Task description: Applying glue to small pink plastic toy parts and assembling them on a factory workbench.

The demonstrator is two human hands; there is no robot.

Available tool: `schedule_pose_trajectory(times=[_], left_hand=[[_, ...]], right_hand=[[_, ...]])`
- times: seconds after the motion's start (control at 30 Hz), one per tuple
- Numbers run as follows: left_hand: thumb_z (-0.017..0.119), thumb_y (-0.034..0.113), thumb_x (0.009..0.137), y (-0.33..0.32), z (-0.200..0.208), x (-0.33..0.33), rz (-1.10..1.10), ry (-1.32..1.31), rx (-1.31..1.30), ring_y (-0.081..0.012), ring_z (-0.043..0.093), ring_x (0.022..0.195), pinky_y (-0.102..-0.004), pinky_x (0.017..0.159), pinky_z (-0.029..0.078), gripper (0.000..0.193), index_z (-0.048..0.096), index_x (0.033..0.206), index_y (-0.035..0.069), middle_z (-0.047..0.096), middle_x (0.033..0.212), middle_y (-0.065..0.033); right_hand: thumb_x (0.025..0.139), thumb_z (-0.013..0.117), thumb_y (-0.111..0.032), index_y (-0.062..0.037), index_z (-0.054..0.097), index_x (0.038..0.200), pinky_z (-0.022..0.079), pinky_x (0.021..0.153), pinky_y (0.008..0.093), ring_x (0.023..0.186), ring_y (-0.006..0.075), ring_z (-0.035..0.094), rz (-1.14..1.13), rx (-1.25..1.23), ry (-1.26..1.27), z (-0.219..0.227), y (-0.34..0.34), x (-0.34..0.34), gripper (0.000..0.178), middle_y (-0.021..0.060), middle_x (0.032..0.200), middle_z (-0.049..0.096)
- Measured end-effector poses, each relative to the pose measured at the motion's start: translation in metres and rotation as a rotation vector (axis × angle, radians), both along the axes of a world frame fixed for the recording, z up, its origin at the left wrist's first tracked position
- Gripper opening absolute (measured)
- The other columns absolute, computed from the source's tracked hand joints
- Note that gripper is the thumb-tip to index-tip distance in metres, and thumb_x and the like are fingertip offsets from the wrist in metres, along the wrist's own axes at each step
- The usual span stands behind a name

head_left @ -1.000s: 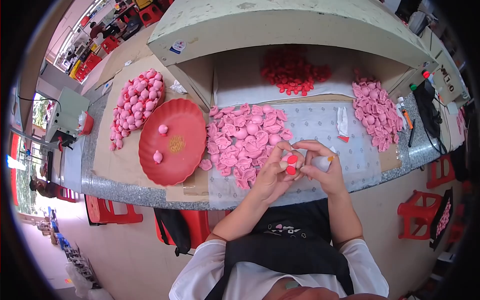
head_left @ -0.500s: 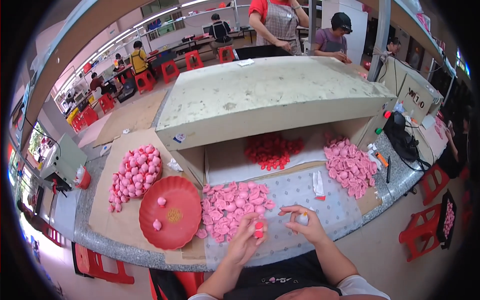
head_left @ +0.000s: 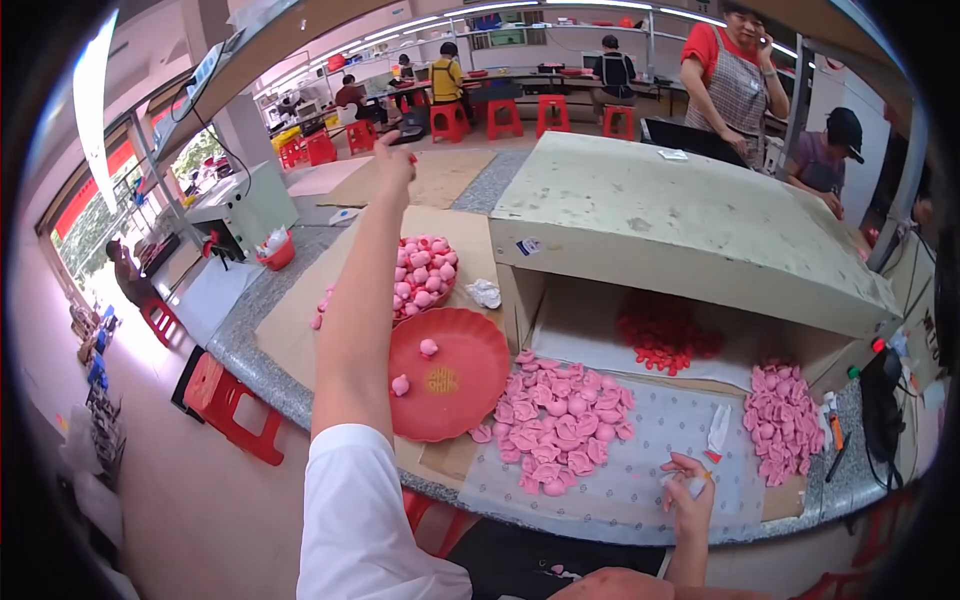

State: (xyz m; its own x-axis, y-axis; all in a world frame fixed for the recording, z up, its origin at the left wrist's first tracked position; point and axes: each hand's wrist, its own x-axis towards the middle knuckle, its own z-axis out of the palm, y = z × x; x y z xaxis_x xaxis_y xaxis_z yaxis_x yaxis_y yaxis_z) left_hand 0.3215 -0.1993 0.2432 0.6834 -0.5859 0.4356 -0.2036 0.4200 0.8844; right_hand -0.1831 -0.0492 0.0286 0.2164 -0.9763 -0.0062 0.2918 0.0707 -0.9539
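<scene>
My left arm stretches far forward over the cardboard. At its end my left hand (head_left: 394, 168) is raised above the far part of the table, with a small red piece (head_left: 412, 159) showing at its fingers; the rest of what it holds is hidden. My right hand (head_left: 690, 505) is closed round a small white bottle (head_left: 696, 486) with an orange tip, over the patterned sheet (head_left: 640, 510). Pink petal-like pieces (head_left: 565, 420) lie heaped left of it. Two pink pieces rest in the red scalloped tray (head_left: 455, 412). Behind the tray is a pile of pink-and-red pieces (head_left: 425, 275), partly covered by my forearm.
A cream metal housing (head_left: 690, 220) spans the table, with red pieces (head_left: 665, 335) under it. At the right lie another pink heap (head_left: 785, 425), a white tube (head_left: 718, 430) and a black pen (head_left: 838, 458). A person in a checked apron (head_left: 735, 95) stands behind.
My left hand has swung from beside the right hand forward and left, past the tray. The view has turned left. My right hand keeps the white bottle.
</scene>
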Motion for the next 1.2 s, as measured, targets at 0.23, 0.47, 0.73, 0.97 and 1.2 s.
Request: schedule_pose_trajectory(times=[0.23,0.47,0.73,0.97,1.2], left_hand=[[0.049,0.020,0.081,0.076,-0.082,-0.116,-0.417,0.402,-0.021,-0.0062,0.038,0.055,-0.0190,0.054,0.033,0.040,0.034,0.117,0.009,0.049,0.080,-0.0002],[0.050,0.011,0.080,0.181,-0.133,-0.205,-0.838,0.743,0.148,-0.0076,0.044,0.068,-0.0188,0.057,0.035,0.025,0.043,0.103,0.007,0.049,0.087,-0.0039],[0.042,0.024,0.085,0.166,-0.183,-0.297,-1.183,0.850,0.293,-0.0127,0.048,0.072,-0.0227,0.062,0.039,0.024,0.038,0.103,0.009,0.049,0.080,-0.0060],[0.040,0.037,0.084,0.167,-0.190,-0.316,-1.053,0.606,0.413,-0.0080,0.046,0.067,-0.0193,0.058,0.037,0.028,0.038,0.095,0.011,0.046,0.080,-0.0005],[0.046,0.020,0.083,0.174,-0.195,-0.309,-1.066,0.368,0.310,-0.0090,0.046,0.077,-0.0218,0.068,0.037,0.031,0.033,0.108,0.007,0.048,0.090,-0.0047]], right_hand=[[0.064,0.056,-0.001,0.0043,0.049,0.099,0.037,0.039,0.0176,0.048,0.0065,0.043,-0.028,0.020,0.053,-0.010,0.003,-0.013,0.036,0.0114,0.083,0.054],[0.063,0.057,0.002,0.0042,0.050,0.098,0.037,0.043,0.0171,0.050,0.0067,0.043,0.134,-0.039,0.115,0.006,0.000,0.003,0.036,0.0121,0.082,0.055],[0.059,0.062,0.005,-0.0002,0.051,0.104,0.036,0.057,0.0170,0.055,0.0037,0.040,0.121,-0.291,0.144,0.038,-0.014,0.044,0.046,0.0089,0.101,0.051],[0.057,0.066,0.000,-0.0031,0.054,0.101,0.036,0.059,0.0185,0.060,0.0057,0.044,0.156,-0.230,0.190,0.030,-0.011,0.049,0.045,0.0059,0.102,0.051],[0.058,0.066,0.002,-0.0011,0.056,0.093,0.038,0.068,0.0241,0.084,0.0160,0.049,0.150,-0.430,0.225,0.016,-0.008,0.048,0.037,0.0088,0.094,0.052]])
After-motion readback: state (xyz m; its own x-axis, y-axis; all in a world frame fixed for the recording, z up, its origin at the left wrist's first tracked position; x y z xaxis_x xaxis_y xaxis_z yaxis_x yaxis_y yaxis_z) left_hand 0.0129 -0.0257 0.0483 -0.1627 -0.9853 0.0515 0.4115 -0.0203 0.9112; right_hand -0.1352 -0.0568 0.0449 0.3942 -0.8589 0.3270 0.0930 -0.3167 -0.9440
